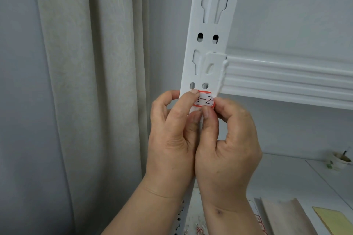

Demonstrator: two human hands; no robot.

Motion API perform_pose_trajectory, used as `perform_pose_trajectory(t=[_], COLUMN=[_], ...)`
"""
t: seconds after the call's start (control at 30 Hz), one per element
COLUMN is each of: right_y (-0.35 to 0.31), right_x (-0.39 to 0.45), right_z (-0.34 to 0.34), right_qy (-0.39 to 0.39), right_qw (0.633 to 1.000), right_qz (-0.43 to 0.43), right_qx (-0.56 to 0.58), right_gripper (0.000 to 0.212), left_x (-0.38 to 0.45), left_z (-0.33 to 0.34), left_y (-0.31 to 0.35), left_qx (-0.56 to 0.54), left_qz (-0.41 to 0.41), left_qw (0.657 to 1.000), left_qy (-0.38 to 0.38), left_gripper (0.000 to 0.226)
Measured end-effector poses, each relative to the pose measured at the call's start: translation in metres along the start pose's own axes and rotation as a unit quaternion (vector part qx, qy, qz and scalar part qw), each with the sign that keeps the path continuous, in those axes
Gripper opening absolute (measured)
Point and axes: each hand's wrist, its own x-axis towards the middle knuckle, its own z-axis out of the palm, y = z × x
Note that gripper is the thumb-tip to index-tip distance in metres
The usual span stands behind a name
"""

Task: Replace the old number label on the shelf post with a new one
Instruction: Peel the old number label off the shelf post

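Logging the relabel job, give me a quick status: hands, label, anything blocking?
Left hand and right hand both pinching the label against the shelf post. Label reads "-2", first character hidden by a left fingertip. Nothing in the way.

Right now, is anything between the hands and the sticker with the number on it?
No. The left hand and right hand already touch the red-bordered white paper label on the white slotted metal shelf post; a left fingertip covers its first character.
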Motion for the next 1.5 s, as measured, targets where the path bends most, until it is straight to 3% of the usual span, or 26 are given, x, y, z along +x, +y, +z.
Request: perform_pose_trajectory(t=[0.63,0.83,1.27,1.5], right_y=[-0.0057,-0.0059,-0.0053,-0.005], right_x=[0.0025,0.0033,0.0019,0.002], right_z=[-0.0022,-0.0028,-0.0019,-0.0019], right_qy=[-0.023,-0.03,-0.03,-0.028], right_qw=[0.999,0.999,0.999,0.999], right_qz=[0.038,0.027,0.031,0.036], right_qx=[0.021,0.016,0.013,0.012], right_gripper=[0.022,0.022,0.022,0.022], left_x=[0.0071,0.0052,0.0087,0.0064], left_z=[-0.0047,-0.0053,-0.0085,-0.0041], left_y=[0.0001,0.0013,0.0046,-0.0018], left_qx=[-0.018,-0.025,-0.043,-0.003], left_qz=[-0.024,-0.016,-0.051,-0.021], left_qw=[0.999,0.999,0.996,0.998], left_qy=[-0.045,-0.03,-0.067,-0.052], left_gripper=[0.02,0.034,0.026,0.013])
